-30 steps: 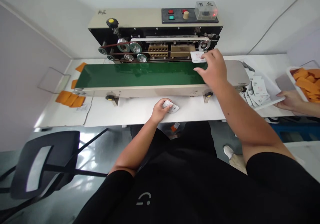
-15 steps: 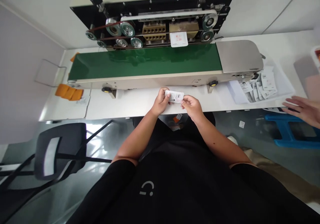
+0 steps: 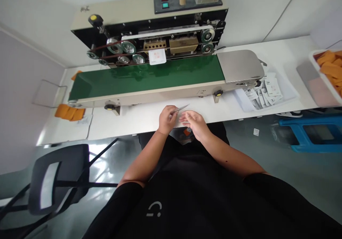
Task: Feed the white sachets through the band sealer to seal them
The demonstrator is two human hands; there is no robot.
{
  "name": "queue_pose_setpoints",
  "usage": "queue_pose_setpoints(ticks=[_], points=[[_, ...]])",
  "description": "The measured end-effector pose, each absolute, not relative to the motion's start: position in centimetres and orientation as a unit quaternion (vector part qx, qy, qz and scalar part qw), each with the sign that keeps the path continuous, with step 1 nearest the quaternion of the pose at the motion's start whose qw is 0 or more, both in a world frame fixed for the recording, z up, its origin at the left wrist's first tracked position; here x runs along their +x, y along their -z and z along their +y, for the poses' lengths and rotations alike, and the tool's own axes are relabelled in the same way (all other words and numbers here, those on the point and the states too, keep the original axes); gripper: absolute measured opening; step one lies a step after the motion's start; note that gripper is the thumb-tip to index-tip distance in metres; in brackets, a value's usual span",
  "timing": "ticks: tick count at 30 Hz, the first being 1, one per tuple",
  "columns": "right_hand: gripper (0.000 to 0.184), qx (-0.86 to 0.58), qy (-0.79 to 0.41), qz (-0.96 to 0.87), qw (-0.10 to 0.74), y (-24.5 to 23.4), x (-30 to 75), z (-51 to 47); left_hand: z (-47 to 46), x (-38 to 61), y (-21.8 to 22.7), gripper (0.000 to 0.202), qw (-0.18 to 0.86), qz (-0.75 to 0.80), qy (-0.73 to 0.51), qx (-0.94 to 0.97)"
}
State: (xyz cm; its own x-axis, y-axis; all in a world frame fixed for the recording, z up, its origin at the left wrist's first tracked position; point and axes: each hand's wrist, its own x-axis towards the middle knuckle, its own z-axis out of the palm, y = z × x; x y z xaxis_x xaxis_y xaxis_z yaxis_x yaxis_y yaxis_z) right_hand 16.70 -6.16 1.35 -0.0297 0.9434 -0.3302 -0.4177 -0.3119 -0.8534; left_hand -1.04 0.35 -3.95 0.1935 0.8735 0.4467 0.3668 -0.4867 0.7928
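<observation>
My left hand (image 3: 167, 119) pinches a small white packet (image 3: 182, 108), which is turned nearly edge-on, so its printed face barely shows. Just right of it, my right hand (image 3: 193, 122) has its fingers loosely spread and apart from the packet. Both hands are over the front of the white table, before the band sealer (image 3: 149, 21) with its green conveyor belt (image 3: 149, 75). Another white packet (image 3: 157, 56) with reddish print hangs in the sealer's band, above the belt.
A white tray (image 3: 290, 95) of printed packets stands at right, below the steel end plate (image 3: 240, 66). A bin (image 3: 311, 84) of orange pieces is farther right. Orange packets (image 3: 70, 112) lie at left. A black chair (image 3: 60, 178) and blue stool (image 3: 294, 134) stand on the floor.
The packet in the sealer has travelled left. My right hand has let go of the held packet, now tilted edge-on in my left. Another person's hand at right has left the view.
</observation>
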Motion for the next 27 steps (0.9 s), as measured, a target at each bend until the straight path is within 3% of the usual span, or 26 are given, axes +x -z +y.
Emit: queue_pose_setpoints(ticks=[4,9,15,18,22,27], points=[[0.064,-0.482,-0.668,-0.307,0.476,-2.1,16.7,-6.1,-0.2,-1.3,3.8,0.024,0.226,0.368,-0.438,0.788],[0.045,-0.536,-0.632,-0.307,0.469,-2.0,18.2,-5.7,0.0,-0.9,3.7,0.028,0.198,0.315,-0.389,0.843],[0.041,-0.576,-0.57,-0.346,0.473,-2.7,20.5,-5.8,0.1,-0.4,3.0,0.056,0.207,0.21,-0.351,0.889],[0.039,-0.579,-0.489,-0.376,0.534,-5.0,23.7,-4.6,0.0,-0.5,2.9,0.069,0.214,0.219,-0.345,0.887],[0.031,-0.566,-0.398,-0.37,0.62,-10.0,29.3,0.0,0.3,-0.5,3.0,0.07,0.237,0.24,-0.342,0.877],[0.018,-0.638,-0.432,-0.346,0.536,-14.8,33.7,7.5,0.8,-0.4,2.7,0.061,0.263,0.249,-0.323,0.874]])
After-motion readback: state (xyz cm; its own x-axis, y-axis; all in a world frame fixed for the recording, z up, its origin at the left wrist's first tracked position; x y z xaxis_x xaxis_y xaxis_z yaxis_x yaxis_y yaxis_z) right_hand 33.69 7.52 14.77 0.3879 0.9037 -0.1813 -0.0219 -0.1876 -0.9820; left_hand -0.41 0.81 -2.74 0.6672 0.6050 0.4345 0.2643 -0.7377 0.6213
